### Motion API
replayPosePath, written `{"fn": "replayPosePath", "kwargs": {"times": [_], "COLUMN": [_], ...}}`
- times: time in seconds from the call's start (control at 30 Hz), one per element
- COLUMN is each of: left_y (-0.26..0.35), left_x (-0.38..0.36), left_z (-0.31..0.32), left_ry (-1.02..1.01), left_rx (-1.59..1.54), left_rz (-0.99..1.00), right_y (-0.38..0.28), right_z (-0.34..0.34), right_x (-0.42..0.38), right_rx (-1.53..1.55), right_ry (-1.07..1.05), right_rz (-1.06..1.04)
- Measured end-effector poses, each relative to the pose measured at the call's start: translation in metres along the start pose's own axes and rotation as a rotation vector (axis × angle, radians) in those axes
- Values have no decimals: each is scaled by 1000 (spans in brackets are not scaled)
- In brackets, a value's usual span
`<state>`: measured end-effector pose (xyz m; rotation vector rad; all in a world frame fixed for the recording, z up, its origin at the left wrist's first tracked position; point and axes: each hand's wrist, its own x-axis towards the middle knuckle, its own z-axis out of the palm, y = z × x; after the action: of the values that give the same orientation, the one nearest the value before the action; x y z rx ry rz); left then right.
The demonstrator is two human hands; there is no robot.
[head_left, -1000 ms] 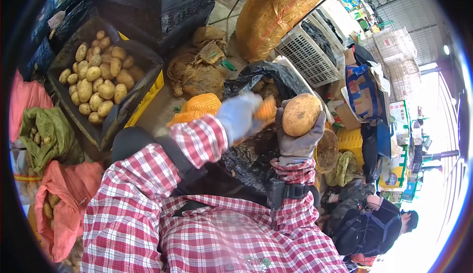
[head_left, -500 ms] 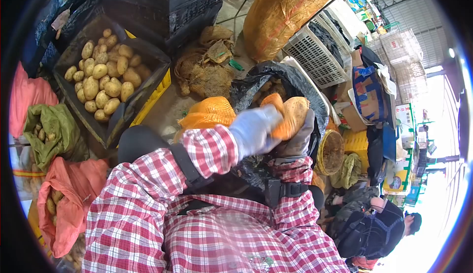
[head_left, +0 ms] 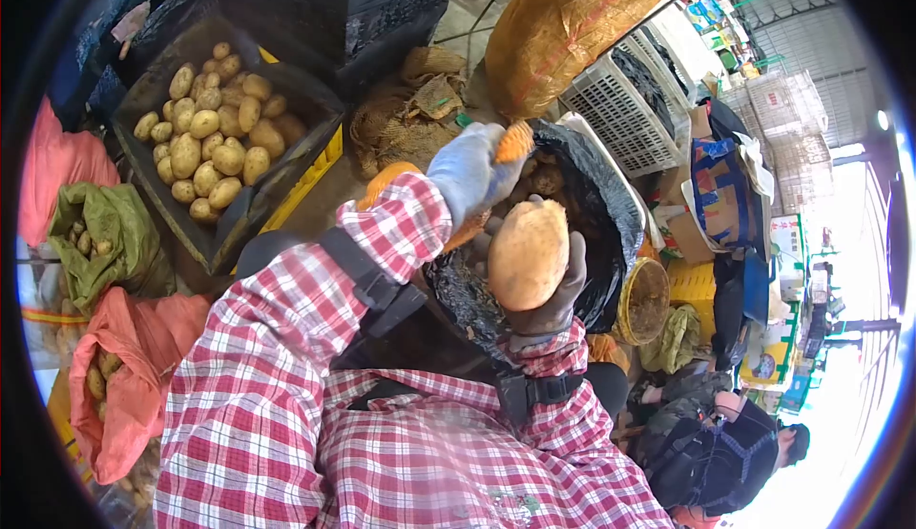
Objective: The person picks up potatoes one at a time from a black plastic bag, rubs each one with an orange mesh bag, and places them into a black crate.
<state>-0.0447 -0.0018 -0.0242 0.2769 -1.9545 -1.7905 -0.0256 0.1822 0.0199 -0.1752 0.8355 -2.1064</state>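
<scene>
A black-lined crate of potatoes (head_left: pixel 215 143) is sitting at the far left. The gloved left hand (head_left: pixel 468 174) is rising beside it, its fingers (head_left: pixel 513 140) closing on an orange mesh (head_left: pixel 515 141). Just right and below, the gloved right hand (head_left: pixel 544 290) is cupping a large potato (head_left: pixel 528 254), fingers wrapped round it, over the open black bag (head_left: pixel 601 205) holding more potatoes.

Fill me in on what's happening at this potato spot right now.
A person in a red plaid shirt and gloves is handling potatoes. The right hand holds up a large potato over a black bag with more potatoes in it. The left hand is raised beside it, gripping an orange mesh cloth. A lined crate of potatoes sits to the left, and another person crouches at lower right.
</scene>
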Motion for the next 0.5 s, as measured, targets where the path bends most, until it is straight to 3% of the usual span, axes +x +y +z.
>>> {"fn": "replayPosePath", "kwargs": {"times": [0.07,0.1,0.2,0.23,0.27,0.33,0.37,0.4,0.43,0.47,0.5], "left_y": [33,37,44,72,77,63,52,42,51,36,1], "left_x": [-3,-8,-37,-55,-64,-78,-83,-85,-77,-72,-51], "left_z": [3,8,24,12,10,21,26,31,27,28,42], "left_ry": [85,77,88,87,-50,-210,-311,-412,-465,-290,-159], "left_rx": [-725,-532,42,376,499,523,569,610,566,482,38], "left_rz": [-145,-68,155,317,373,458,375,291,49,72,-1], "right_y": [-9,-7,5,1,-8,-31,-44,-64,-76,-83,-86], "right_z": [8,8,9,4,0,-14,-17,-18,-19,-19,-17], "right_x": [2,2,5,11,17,21,25,22,22,22,20], "right_rx": [76,101,27,-24,42,34,6,77,110,145,138], "right_ry": [-18,-101,114,76,111,56,113,106,39,-28,-17], "right_rz": [33,-4,-135,-201,-189,-266,-392,-329,-318,-311,-302]}}
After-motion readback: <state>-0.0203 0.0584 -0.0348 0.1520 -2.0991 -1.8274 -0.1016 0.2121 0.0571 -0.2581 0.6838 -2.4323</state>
